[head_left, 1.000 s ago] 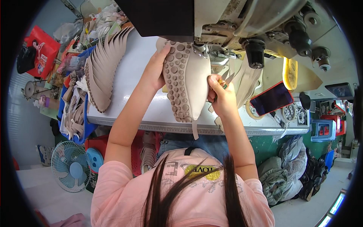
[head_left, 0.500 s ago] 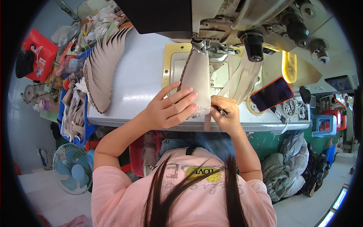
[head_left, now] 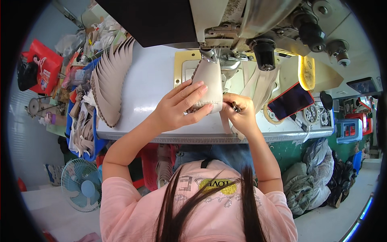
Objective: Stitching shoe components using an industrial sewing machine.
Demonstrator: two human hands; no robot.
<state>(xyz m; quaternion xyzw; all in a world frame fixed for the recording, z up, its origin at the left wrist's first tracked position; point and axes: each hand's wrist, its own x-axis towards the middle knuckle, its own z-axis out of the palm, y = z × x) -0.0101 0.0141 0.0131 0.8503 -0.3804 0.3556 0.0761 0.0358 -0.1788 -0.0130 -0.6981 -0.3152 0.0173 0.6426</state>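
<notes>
As the left hand (head_left: 174,108) lies on the beige piece (head_left: 213,89), its grip is released. The right hand (head_left: 242,115) clutches small scissors (head_left: 236,107).

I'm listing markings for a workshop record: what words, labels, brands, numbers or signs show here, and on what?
I won't copy lettering out; here is where it stands.
Pink shirt: one dark, legible word on a gold patch; rhinestone design beside it, partly covered.
Red bag: print too small to read.
Ruled strip along the table: any numbers too small to read.
Beige piece under the left hand: no print visible.
</notes>
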